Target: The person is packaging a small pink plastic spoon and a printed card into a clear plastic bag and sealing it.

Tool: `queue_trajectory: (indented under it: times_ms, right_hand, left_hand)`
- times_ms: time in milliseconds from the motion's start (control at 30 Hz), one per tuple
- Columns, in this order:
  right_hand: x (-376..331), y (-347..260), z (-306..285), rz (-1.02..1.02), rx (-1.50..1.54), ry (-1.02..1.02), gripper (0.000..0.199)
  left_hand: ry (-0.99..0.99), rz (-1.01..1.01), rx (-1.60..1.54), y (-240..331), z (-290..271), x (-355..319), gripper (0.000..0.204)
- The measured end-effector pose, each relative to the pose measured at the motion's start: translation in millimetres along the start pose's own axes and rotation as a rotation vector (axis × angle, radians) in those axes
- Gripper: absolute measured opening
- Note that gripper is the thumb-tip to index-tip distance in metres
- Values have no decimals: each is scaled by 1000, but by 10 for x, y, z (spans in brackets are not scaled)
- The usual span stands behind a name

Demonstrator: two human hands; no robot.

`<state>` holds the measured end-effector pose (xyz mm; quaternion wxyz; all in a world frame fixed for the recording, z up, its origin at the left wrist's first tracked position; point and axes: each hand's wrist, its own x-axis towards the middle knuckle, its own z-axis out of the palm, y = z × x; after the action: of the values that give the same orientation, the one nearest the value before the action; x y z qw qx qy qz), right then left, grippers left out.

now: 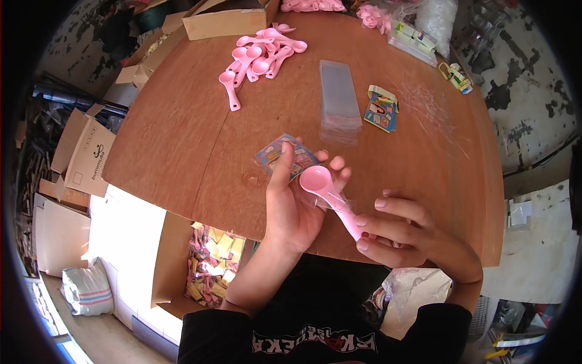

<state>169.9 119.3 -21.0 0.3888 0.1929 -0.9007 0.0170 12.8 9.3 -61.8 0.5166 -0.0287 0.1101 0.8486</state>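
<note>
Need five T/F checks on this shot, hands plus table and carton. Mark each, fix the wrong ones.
1. The right hand has a pink spoon by its handle. True.
2. The left hand holds nothing. False: it holds a printed card, with the thumb on top.
3. A pile of pink spoons lies on the wooden table. True.
4. The stack of clear plastic lies left of that pile, as pictured. False: the stack lies to its right.
5. The open carton below the table's near edge has pink and yellow items inside. True.
</note>
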Motion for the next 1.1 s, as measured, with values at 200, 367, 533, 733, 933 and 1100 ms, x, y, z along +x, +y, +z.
queue_trajectory:
  times_ms: [200,367,533,733,933,1100]
  right_hand:
    - [0,-26,20,11,-29,17,32]
    - [-20,-37,7,14,-13,-18,34]
    - [-17,-35,35,13,-11,-3,33]
    - [40,-98,-62,44,-81,-104,38]
    - [-6,-93,220,67,-138,103,29]
    - [6,-89,245,240,-93,211,26]
  left_hand:
    - [3,-22,-23,-14,-20,-8,34]
    - [9,5,2,-20,11,-55,33]
    - [-45,-4,6,-21,0,-59,31]
    - [-37,33,30,-23,-15,-65,28]
    - [-29,0,105,-80,54,-141,45]
    - [-86,-179,132,-100,75,-204,42]
